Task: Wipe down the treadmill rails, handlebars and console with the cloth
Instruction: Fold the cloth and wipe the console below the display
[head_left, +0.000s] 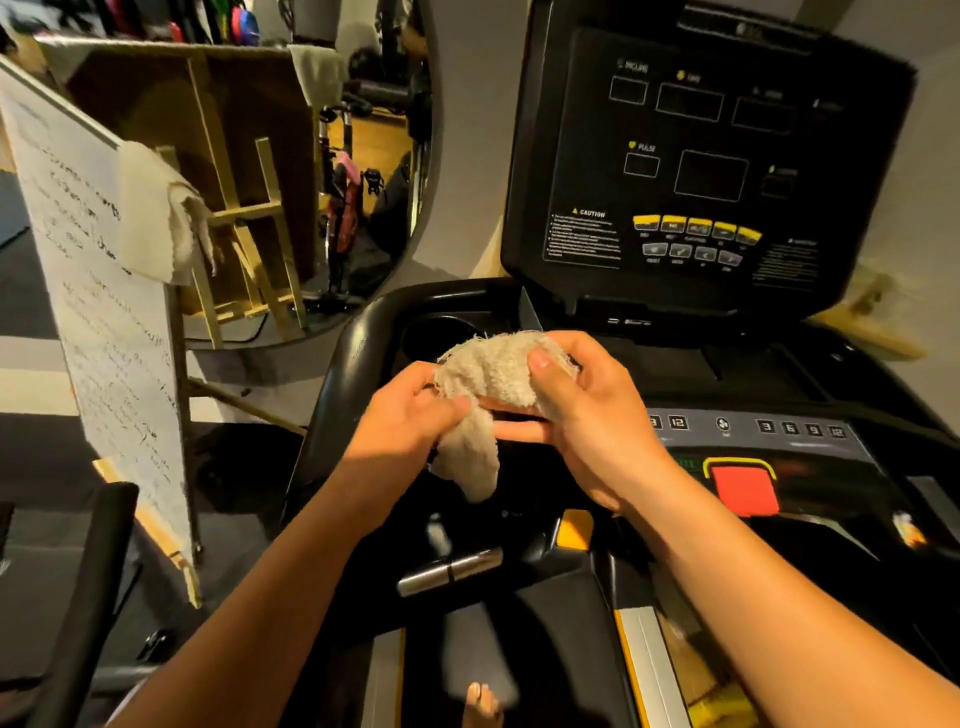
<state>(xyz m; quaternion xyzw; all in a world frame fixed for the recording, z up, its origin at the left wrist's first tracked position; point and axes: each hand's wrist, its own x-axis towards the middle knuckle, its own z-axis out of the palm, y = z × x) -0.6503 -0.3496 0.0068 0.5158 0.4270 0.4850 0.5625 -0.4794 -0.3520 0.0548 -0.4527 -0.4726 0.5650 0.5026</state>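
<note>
Both hands are bunching the cloth (488, 384) above the treadmill; the left hand (410, 415) pinches its lower fold, the right hand (582, 410) clamps the top; I'd fold it into a flat pad before reaching forward to the console (696, 171) beyond the knuckles.

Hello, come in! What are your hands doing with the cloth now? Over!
Left hand and right hand both gripping cloth, bunched, off the treadmill. Console untouched. Nothing blocking.

Home gym, treadmill console (696, 156), round mirror (311, 171) w/ bike reflected
</note>
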